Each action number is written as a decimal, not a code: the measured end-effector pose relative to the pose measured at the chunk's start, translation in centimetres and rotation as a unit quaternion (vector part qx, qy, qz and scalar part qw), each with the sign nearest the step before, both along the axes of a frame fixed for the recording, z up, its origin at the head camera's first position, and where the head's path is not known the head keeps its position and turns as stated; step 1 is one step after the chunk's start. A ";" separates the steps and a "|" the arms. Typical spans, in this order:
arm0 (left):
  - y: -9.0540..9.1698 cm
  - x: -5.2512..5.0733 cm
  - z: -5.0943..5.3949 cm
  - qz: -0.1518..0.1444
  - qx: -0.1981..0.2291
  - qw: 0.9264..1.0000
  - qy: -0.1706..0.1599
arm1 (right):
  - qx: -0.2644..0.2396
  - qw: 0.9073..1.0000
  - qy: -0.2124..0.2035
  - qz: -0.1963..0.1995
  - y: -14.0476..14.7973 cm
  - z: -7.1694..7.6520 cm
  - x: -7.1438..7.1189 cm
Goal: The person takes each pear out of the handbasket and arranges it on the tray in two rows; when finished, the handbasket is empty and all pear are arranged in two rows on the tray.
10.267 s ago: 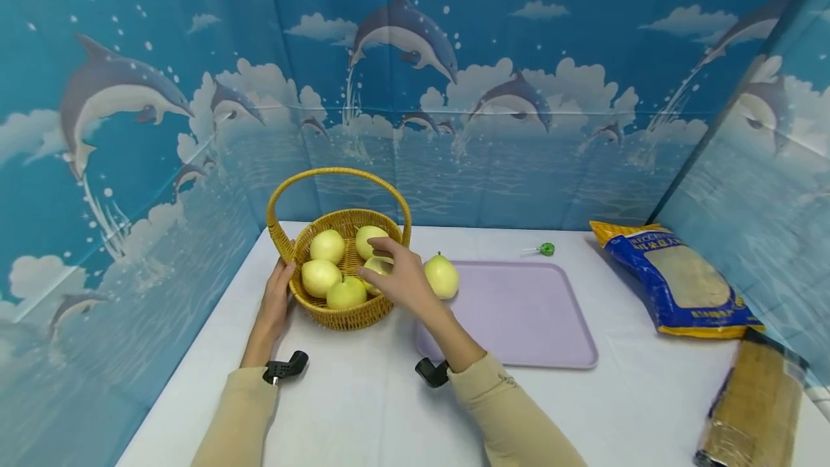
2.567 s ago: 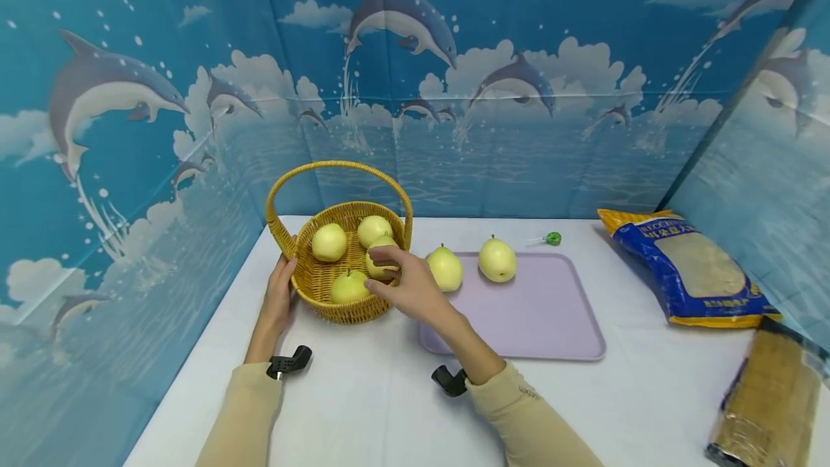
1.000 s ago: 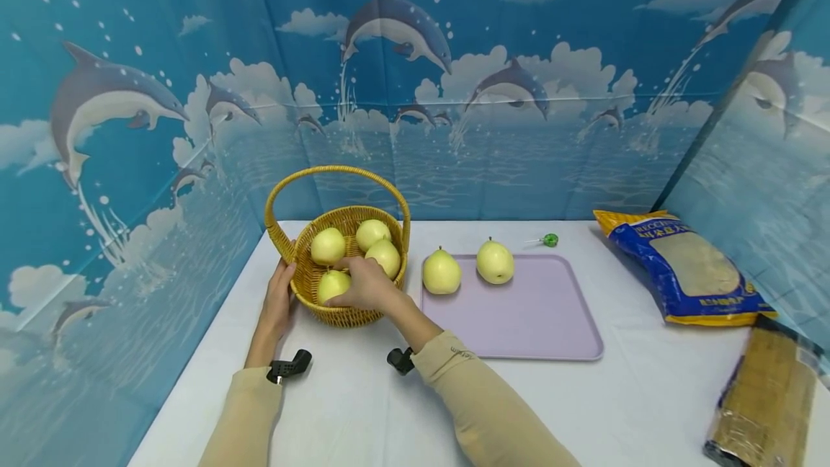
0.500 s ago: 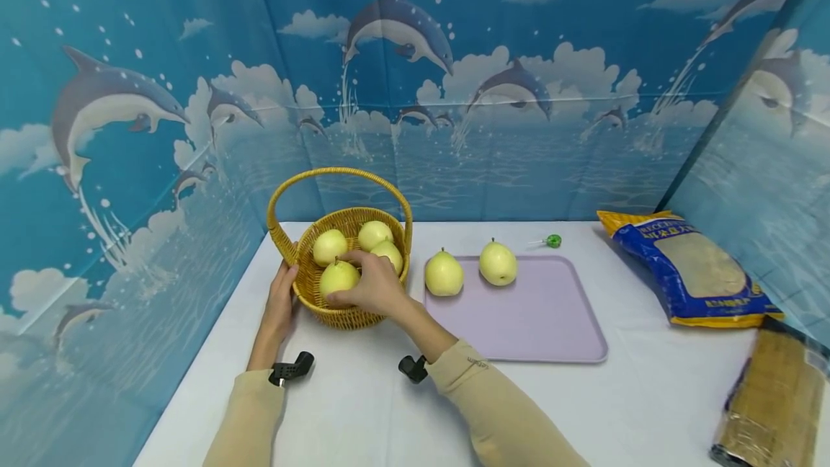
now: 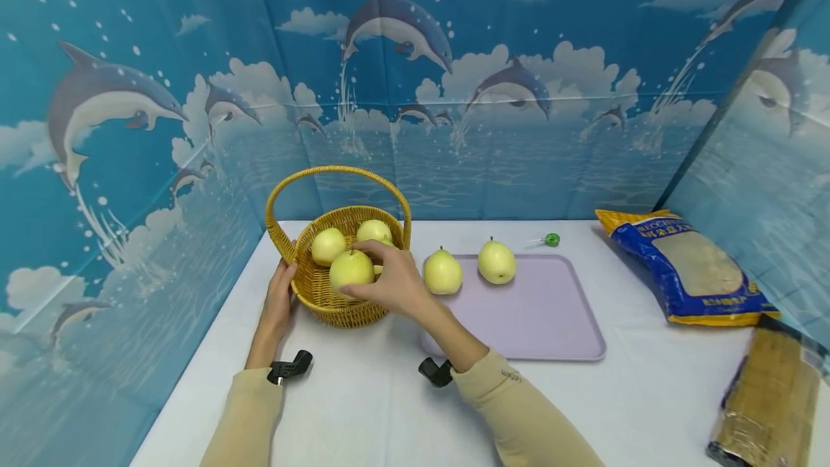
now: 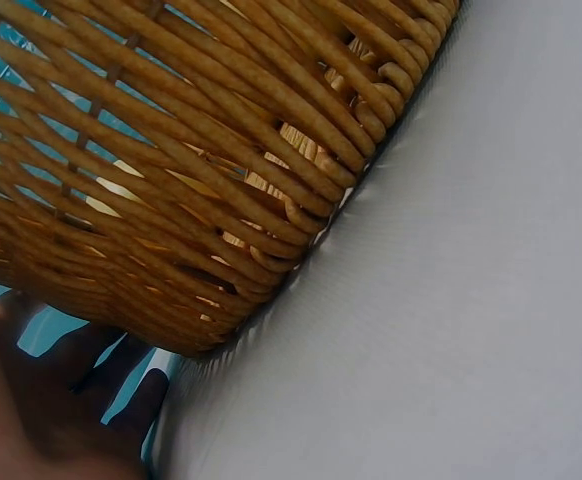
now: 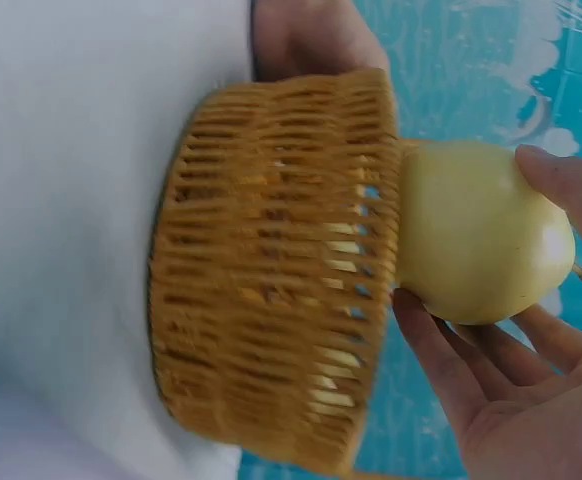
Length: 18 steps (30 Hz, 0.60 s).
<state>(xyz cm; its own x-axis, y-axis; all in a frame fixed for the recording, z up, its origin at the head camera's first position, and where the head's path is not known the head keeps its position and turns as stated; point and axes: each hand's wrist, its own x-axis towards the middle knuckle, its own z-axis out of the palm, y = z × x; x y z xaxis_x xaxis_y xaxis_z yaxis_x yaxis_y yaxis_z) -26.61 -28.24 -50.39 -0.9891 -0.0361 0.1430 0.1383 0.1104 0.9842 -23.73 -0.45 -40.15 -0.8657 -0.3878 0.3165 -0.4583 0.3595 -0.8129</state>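
Note:
My right hand (image 5: 397, 278) grips a yellow-green pear (image 5: 351, 272) by its sides, thumb and fingers around it. In the right wrist view this pear (image 7: 481, 235) is at the level of the wicker basket's rim, stem pointing away from the basket. The tan basket (image 5: 346, 317) with its tall arched handle stands at the back left of the table. Inside it lie a pear (image 5: 328, 246) at left and another pear (image 5: 372, 230) at right; one more behind my fingers is mostly hidden. My left hand (image 5: 277, 301) rests against the basket's left side, its fingers fairly straight.
A lilac tray (image 5: 525, 323) right of the basket bears one pear (image 5: 443, 271) at its left corner and another pear (image 5: 496, 261) along its back edge. A green lollipop (image 5: 551, 239), a blue-and-yellow bag (image 5: 694, 269) and a brown wrapped package (image 5: 765, 395) lie farther right.
Ten seconds ago one pear was at the tray; now two are. Over the last second my right hand has taken hold of the front pear and raised it up and rightward. My left hand has stayed put.

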 end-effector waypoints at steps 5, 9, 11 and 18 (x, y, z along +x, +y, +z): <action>0.0 0.1 0.0 0.002 -0.001 1.000 -0.002 | -0.020 1.000 -0.009 0.003 2.3 0.7 0.9; 0.0 0.1 0.0 0.005 0.000 1.000 -0.005 | -0.025 1.000 -0.012 0.000 4.4 0.9 1.2; 0.1 0.1 0.0 0.006 -0.001 1.000 -0.006 | -0.027 0.999 -0.016 -0.005 5.4 1.0 1.4; 0.1 0.0 0.0 0.004 0.002 1.000 -0.003 | -0.014 0.998 -0.040 -0.037 9.3 0.6 1.9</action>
